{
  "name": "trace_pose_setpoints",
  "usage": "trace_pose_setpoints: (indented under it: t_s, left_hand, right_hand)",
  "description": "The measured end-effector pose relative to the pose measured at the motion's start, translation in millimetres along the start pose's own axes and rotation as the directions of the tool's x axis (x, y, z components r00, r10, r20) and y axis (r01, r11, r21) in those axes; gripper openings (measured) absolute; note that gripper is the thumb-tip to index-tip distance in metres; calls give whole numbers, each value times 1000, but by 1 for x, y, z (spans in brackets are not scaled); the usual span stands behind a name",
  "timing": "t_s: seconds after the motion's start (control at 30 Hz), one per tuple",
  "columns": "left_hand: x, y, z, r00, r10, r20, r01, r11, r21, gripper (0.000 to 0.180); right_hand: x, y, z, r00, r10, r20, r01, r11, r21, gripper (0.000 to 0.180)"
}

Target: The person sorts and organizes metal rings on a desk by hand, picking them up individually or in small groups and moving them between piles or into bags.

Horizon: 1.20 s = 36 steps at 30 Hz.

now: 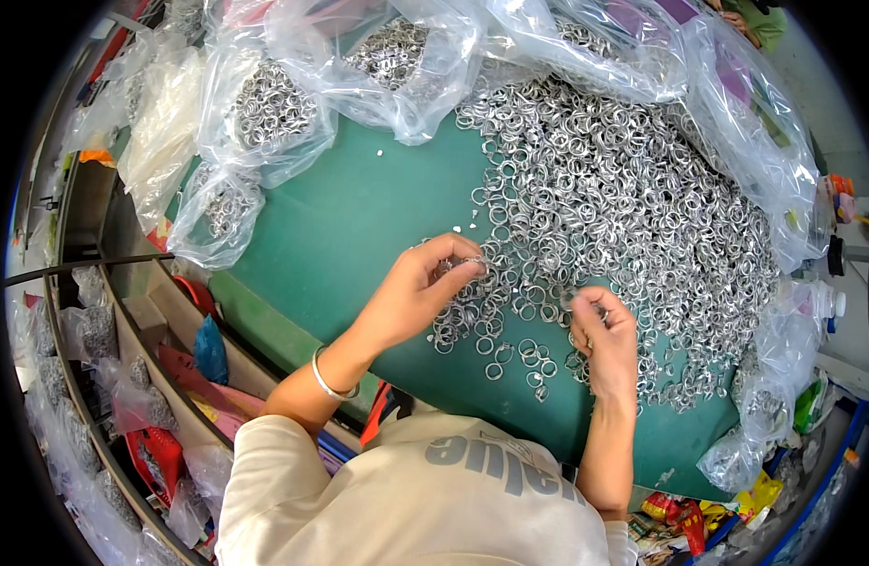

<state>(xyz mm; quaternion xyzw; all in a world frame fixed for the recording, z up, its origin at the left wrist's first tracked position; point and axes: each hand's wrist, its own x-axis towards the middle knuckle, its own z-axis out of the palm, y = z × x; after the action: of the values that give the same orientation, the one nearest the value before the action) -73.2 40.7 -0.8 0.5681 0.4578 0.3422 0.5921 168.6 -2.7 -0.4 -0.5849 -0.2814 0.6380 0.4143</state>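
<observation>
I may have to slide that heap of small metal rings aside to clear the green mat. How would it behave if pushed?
The heap of metal rings would probably spread rather than move together: the rings lie loose, with strays scattered at its edge. Being round, some may roll across the smooth green mat. Overlapping rings might snag and drag neighbours.

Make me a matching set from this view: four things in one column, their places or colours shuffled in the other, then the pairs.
1. left hand
2. bracelet
3. table top
4. clear bags

A. green
B. on the left wrist
C. pinching a ring at the pile's edge
D. along the far side, holding rings

Pairs: 1-C, 2-B, 3-A, 4-D
</observation>
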Motion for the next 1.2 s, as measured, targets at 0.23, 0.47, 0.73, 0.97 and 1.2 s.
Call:
trace_pose_setpoints:
  t_s: [0.23,0.47,0.73,0.97,1.2]
  left_hand:
    - [-6,-8,-6,959,-21,282,192,780,-596,19]
    - [-5,11,-7,963,-206,173,267,675,-688,19]
    - [-13,-8,-4,933,-234,274,358,519,-776,20]
    - [-24,7,28,836,-388,389,548,554,-626,24]
    - [-39,7,56,754,-376,539,646,272,-713,41]
  right_hand:
    - [0,-8,5,1000,-12,-27,16,986,169,19]
    - [12,4,37,773,-631,66,297,269,-916,14]
    - [12,5,16,931,-361,-51,284,805,-521,4]
    - [-1,13,-9,988,71,137,-132,847,514,23]
    - [-29,11,4,994,-63,94,19,914,406,20]
